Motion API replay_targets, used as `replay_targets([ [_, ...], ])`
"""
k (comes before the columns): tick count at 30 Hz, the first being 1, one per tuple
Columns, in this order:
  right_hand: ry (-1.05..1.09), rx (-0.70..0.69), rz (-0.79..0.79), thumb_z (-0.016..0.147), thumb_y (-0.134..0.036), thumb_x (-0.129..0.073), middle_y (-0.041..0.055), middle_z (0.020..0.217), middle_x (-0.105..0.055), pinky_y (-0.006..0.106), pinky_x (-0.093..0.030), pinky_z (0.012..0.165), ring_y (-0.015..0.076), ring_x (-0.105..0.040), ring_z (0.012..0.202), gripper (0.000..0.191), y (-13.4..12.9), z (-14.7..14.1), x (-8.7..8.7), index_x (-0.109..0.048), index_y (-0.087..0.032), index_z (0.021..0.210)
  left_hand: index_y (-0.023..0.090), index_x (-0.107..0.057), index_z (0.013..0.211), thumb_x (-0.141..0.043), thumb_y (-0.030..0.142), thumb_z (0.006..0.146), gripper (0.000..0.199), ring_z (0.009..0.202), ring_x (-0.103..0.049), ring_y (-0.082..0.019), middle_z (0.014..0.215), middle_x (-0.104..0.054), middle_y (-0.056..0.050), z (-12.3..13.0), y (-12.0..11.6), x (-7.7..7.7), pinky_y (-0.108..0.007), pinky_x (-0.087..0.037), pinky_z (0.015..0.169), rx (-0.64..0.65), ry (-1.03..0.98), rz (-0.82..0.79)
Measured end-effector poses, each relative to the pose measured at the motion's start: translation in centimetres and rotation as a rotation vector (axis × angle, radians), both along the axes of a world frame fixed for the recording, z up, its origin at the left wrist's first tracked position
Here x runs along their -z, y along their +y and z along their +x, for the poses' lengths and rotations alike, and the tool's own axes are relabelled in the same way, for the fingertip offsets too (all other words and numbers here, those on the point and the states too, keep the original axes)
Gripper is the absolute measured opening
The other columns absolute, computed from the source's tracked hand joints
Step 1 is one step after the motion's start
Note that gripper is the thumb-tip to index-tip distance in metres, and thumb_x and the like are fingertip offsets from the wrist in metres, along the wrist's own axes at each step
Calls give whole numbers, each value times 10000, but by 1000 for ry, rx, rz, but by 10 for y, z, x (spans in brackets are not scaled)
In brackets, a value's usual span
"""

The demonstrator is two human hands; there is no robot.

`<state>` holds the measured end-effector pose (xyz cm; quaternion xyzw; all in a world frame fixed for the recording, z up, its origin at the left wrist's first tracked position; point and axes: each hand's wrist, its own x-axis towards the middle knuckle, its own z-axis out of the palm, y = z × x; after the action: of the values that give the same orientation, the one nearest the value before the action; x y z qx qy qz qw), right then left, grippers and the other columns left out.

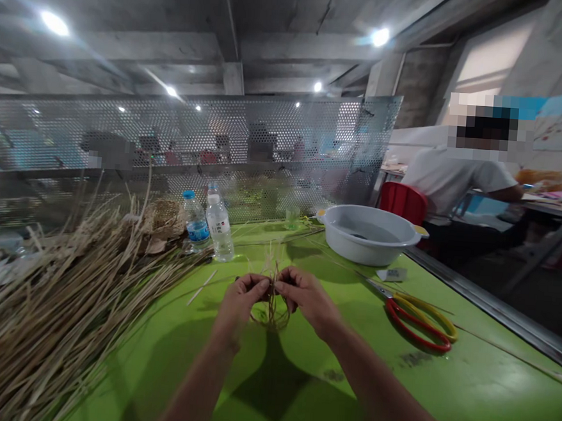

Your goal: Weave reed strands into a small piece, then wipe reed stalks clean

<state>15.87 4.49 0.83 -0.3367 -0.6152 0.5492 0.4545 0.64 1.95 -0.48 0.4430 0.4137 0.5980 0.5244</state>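
Both hands meet over the middle of the green table (173,370), pinching a small woven piece of straw strands (272,312). Its strands loop out below my fingers, and thin ends stick up above them. My left hand (246,298) grips it from the left, thumb against bent fingers. From the right, my right hand (306,296) pinches it the same way, its fingertips almost touching the left ones. The exact spot between the fingertips is hidden. Scissors with one red and one yellow handle (420,319) lie to the right of my right hand.
A large heap of dry straw (77,292) covers the left side, with a small woven basket (163,218) behind it. Two water bottles (219,228) stand beyond my left hand. A grey basin (368,233) stands back right. A perforated metal screen (266,152) borders the table; a seated person (456,178) is beyond.
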Motion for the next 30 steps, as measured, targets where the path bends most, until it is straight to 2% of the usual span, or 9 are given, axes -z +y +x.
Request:
replay_targets([
  [5, 44, -6, 18, 717, -375, -695, -68, 581, -468, 215, -325, 430, 71, -392, 449, 247, -2, 0, -2, -521, -201, 695, 144, -691, 741, -835, 343, 630, 269, 629, -525, -87, 697, -629, 5, 2, -4, -3, -204, -441, 649, 13, -91, -55],
  [11, 15, 31, 57, 728, -378, -687, -67, 602, -458, 207, -349, 427, 75, -406, 475, 242, -3, -1, -1, -525, -202, 697, 140, -694, 761, -857, 306, 600, 282, 646, -534, -91, 724, -633, 0, 2, -3, -3, -212, -445, 663, 9, -75, -51],
  [17, 66, 65, 29, 739, -390, -695, -31, 792, -568, 224, -396, 453, 62, -454, 477, 252, -2, 2, -3, -593, -193, 860, 144, -693, 776, -836, 319, 627, 271, 680, -559, -99, 747, -652, -6, 1, -1, 0, -216, -446, 687, -24, -92, -13],
  [19, 72, 120, 39, 736, -385, -693, -26, 778, -577, 235, -402, 475, 74, -463, 497, 238, -2, 4, -4, -611, -193, 850, 144, -691, 783, -842, 316, 614, 285, 672, -553, -95, 750, -650, -3, 1, -1, -1, -216, -443, 683, -34, -108, -11],
  [26, -91, 276, 244, 719, -317, -686, 19, 828, -577, 283, -401, 607, 146, -474, 666, 141, 0, 4, -2, -735, -227, 817, 143, -675, 761, -830, 331, 618, 282, 693, -546, -114, 734, -632, -6, 1, 0, -1, -235, -435, 694, -68, -42, 23],
  [30, -135, 326, 309, 715, -293, -692, 11, 770, -524, 297, -392, 663, 167, -465, 707, 90, 3, 5, 1, -743, -247, 772, 144, -681, 763, -820, 359, 618, 294, 684, -538, -122, 720, -632, -12, 0, 1, -1, -242, -421, 671, -85, 30, 47],
])
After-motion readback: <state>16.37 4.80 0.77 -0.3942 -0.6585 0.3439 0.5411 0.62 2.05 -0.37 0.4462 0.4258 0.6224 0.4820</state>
